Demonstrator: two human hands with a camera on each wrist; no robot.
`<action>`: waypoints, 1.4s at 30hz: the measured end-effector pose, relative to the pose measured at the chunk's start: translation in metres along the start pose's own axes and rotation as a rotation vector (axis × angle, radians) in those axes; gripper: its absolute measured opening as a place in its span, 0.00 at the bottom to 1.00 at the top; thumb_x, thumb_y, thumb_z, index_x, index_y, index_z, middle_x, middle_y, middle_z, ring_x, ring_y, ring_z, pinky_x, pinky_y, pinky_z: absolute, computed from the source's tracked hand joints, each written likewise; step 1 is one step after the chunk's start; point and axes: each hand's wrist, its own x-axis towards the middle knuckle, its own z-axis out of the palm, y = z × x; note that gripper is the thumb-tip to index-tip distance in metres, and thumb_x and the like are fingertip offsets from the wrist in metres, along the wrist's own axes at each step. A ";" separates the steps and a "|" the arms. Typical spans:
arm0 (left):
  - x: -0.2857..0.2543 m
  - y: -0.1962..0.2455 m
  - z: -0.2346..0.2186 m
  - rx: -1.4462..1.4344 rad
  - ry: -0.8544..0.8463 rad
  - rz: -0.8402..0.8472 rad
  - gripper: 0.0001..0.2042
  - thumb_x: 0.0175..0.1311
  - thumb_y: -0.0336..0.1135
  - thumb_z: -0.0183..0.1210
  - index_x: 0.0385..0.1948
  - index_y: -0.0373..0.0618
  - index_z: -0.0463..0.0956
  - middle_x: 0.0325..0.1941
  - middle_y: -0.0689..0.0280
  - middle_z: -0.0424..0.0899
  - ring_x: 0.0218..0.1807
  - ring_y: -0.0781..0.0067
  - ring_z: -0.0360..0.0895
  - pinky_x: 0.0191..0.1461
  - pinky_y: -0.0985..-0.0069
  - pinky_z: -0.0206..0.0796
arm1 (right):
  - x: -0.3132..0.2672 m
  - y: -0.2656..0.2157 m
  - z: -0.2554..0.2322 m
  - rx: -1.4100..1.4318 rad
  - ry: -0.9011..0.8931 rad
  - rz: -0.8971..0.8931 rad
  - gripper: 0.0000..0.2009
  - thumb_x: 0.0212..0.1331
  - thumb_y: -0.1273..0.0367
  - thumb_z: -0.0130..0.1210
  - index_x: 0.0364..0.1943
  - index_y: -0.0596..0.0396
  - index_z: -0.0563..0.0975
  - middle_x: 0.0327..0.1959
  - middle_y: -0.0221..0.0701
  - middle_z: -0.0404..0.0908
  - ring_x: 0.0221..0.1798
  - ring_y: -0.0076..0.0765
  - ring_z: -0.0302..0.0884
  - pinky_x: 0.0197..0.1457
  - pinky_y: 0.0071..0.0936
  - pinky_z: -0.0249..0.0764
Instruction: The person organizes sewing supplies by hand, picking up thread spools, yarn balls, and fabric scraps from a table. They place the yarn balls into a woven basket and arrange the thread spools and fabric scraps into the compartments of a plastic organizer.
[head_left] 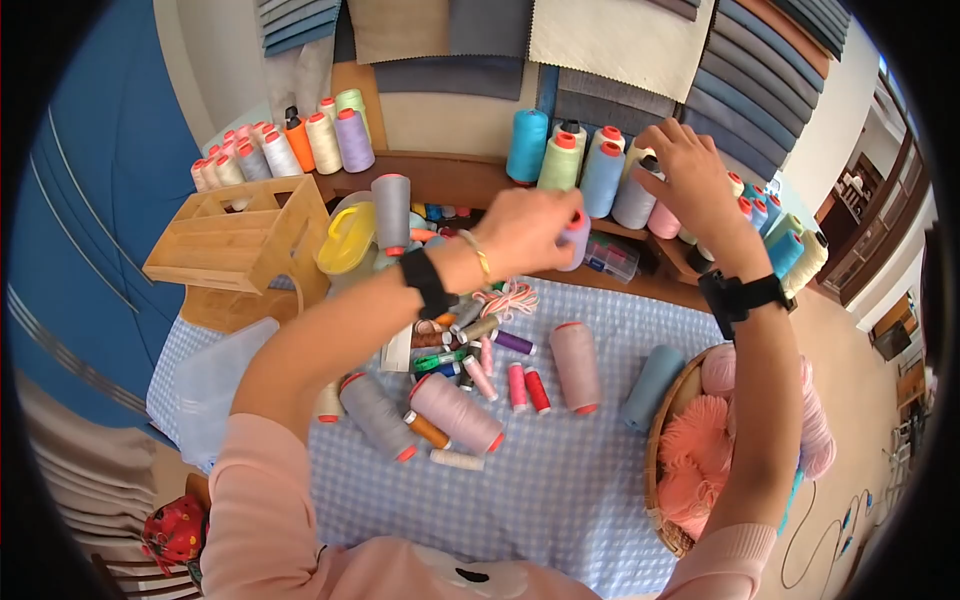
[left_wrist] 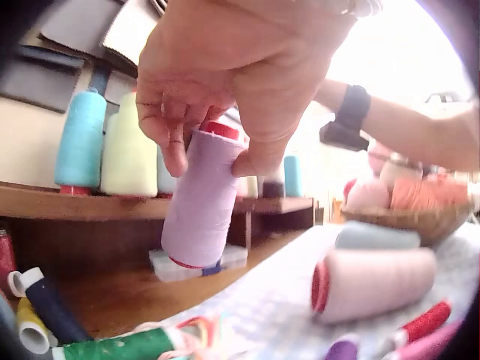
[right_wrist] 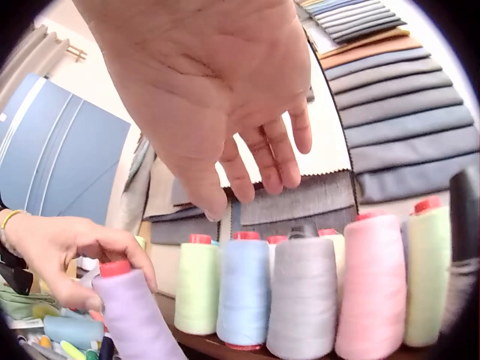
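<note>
My left hand pinches a lavender thread cone near its red top, thumb on one side and fingers on the other. In the left wrist view the cone hangs tilted in front of the wooden shelf. My right hand holds nothing; its fingers are loosely spread above the standing cones. Below it in the right wrist view are a grey cone, a pink cone, a light blue cone and a pale green cone.
Several cones and small spools lie on the checked tablecloth. A yarn basket stands at the right, a wooden caddy and a yellow-lidded tub at the left. Fabric samples hang behind the shelf.
</note>
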 end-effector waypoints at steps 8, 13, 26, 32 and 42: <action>-0.006 -0.042 -0.085 -0.057 0.202 -0.212 0.19 0.53 0.46 0.64 0.43 0.45 0.75 0.34 0.53 0.84 0.39 0.49 0.82 0.44 0.58 0.73 | -0.014 -0.072 -0.038 0.174 -0.512 -0.226 0.10 0.55 0.68 0.62 0.40 0.52 0.80 0.42 0.39 0.83 0.47 0.50 0.80 0.53 0.44 0.75; 0.003 -0.073 -0.078 -0.077 0.288 -0.266 0.20 0.54 0.44 0.64 0.44 0.42 0.74 0.36 0.52 0.84 0.39 0.49 0.82 0.44 0.61 0.72 | -0.069 -0.111 -0.011 0.128 -0.781 -0.507 0.15 0.52 0.68 0.63 0.46 0.50 0.78 0.45 0.35 0.82 0.46 0.44 0.81 0.52 0.39 0.75; 0.016 -0.088 -0.049 0.034 0.155 -0.418 0.22 0.51 0.46 0.64 0.45 0.42 0.76 0.39 0.51 0.86 0.43 0.48 0.83 0.48 0.58 0.75 | -0.106 -0.133 0.010 0.003 -0.464 -0.691 0.13 0.55 0.67 0.58 0.46 0.42 0.79 0.49 0.27 0.73 0.58 0.33 0.71 0.61 0.32 0.67; 0.011 -0.117 -0.046 0.107 0.194 -0.487 0.21 0.52 0.45 0.64 0.44 0.41 0.75 0.40 0.51 0.85 0.45 0.48 0.83 0.48 0.58 0.75 | -0.105 -0.132 0.017 -0.022 -0.470 -0.710 0.10 0.57 0.66 0.56 0.43 0.41 0.79 0.49 0.27 0.74 0.56 0.33 0.73 0.60 0.31 0.67; 0.030 -0.134 -0.017 0.046 0.282 -0.501 0.22 0.54 0.47 0.64 0.46 0.42 0.74 0.44 0.48 0.83 0.48 0.45 0.80 0.52 0.57 0.72 | -0.102 -0.129 0.016 0.001 -0.524 -0.684 0.11 0.56 0.68 0.56 0.44 0.42 0.79 0.49 0.29 0.74 0.52 0.33 0.76 0.60 0.33 0.71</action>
